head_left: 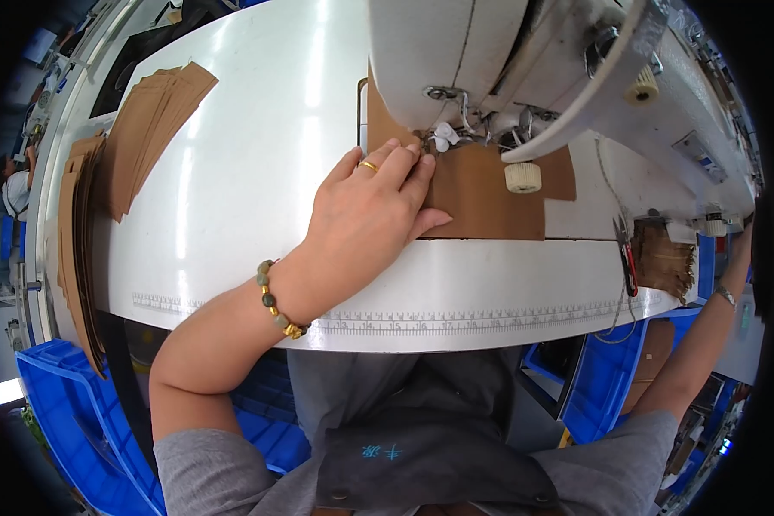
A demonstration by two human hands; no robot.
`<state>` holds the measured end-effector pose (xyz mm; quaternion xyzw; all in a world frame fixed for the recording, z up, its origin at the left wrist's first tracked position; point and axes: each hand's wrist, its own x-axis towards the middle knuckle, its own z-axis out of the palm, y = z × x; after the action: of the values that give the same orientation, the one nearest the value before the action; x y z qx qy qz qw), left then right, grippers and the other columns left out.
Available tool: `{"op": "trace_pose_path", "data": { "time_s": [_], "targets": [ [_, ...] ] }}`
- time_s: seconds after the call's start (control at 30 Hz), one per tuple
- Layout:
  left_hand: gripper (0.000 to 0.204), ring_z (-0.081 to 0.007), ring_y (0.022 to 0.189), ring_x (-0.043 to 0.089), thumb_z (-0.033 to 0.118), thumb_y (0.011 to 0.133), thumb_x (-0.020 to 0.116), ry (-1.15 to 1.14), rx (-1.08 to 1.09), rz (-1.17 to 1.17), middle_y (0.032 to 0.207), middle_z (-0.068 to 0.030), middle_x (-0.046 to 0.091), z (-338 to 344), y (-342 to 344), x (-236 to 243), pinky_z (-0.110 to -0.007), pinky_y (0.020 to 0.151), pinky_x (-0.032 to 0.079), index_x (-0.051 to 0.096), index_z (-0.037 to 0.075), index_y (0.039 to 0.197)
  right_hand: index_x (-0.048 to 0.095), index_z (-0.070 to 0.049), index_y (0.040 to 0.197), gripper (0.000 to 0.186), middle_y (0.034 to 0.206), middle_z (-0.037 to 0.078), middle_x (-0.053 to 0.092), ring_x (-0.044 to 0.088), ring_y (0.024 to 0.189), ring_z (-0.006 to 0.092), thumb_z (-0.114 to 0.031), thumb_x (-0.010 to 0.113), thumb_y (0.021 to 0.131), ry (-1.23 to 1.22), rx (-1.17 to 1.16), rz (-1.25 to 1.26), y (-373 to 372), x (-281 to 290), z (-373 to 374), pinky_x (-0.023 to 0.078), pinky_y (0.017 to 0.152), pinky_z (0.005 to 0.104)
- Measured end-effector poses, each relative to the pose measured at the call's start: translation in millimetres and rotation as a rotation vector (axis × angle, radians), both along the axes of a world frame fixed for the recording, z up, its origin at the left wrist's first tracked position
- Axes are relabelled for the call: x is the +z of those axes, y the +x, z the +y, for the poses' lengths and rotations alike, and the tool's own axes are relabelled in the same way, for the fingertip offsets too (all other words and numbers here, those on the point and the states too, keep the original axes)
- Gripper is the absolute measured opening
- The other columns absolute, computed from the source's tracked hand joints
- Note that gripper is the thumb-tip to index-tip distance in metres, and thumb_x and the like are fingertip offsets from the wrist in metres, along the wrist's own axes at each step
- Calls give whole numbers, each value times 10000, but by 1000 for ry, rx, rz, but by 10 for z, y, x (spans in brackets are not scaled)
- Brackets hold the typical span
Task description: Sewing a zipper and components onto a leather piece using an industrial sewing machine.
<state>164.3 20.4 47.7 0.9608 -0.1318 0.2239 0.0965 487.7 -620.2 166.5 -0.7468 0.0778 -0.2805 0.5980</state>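
My left hand (374, 198) lies flat on a brown leather-like piece (490, 202), fingers stretched toward the presser foot area of a white sewing machine (456, 52). Its thumb points right along the piece, near the front edge. The piece runs beneath the machine head, which hides part of it. At the far right my right hand (742, 249) reaches up beside the machine's end. The dark rim of the picture cuts it off and its fingers are hidden.
Brown cut pieces lie fanned (159, 120) at the left, beside another stack (77, 224) overhanging the edge. Red-handled snips (629, 267) rest by a frayed brown bundle (662, 262) at right. A ruler strip (387, 327) follows the front edge. Blue bins (86, 413) stand below.
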Motion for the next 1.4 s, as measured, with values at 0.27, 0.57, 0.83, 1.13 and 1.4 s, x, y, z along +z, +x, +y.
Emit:
{"op": "trace_pose_path", "data": {
  "time_s": [0.27,0.57,0.83,1.13,1.4],
  "targets": [
    [562,-251,995,685,414,834,802,46,7,-17,1125,-56,688,11,7,-2,-381,990,547,746,38,1248,545,-7,1473,522,1486,150,592,581,1348,308,-391,531,1120,379,5,-117,-63,-454,-304,457,1151,462],
    [563,-264,1011,691,437,857,779,66,18,17,1135,-45,692,2,-2,33,-390,1017,541,743,56,1270,588,11,1399,404,1415,182,631,611,1292,337,-257,532,1103,52,-152,-389,-606,-822,422,498,1113,486],
    [532,-267,1118,693,406,874,785,66,12,-48,1205,-55,716,3,-31,-9,-382,1013,538,742,55,1271,709,-28,1129,250,1253,154,711,684,1120,358,-41,744,881,-1388,686,-395,-1882,-754,2407,559,971,434],
    [404,-269,1131,698,277,848,836,7,-319,-135,1200,-78,733,-255,-699,60,-370,900,575,750,61,1178,687,-55,1007,208,1111,91,708,672,1096,295,-112,753,818,-1557,922,-722,-1725,-613,3582,548,969,414],
    [432,-291,1031,698,413,884,766,-53,-232,0,1039,-95,724,-456,-574,20,-397,856,561,760,22,1067,588,-84,824,172,797,46,547,593,715,252,-182,722,782,-1080,1136,-810,-2585,-342,3996,485,585,379]
  ]
}}
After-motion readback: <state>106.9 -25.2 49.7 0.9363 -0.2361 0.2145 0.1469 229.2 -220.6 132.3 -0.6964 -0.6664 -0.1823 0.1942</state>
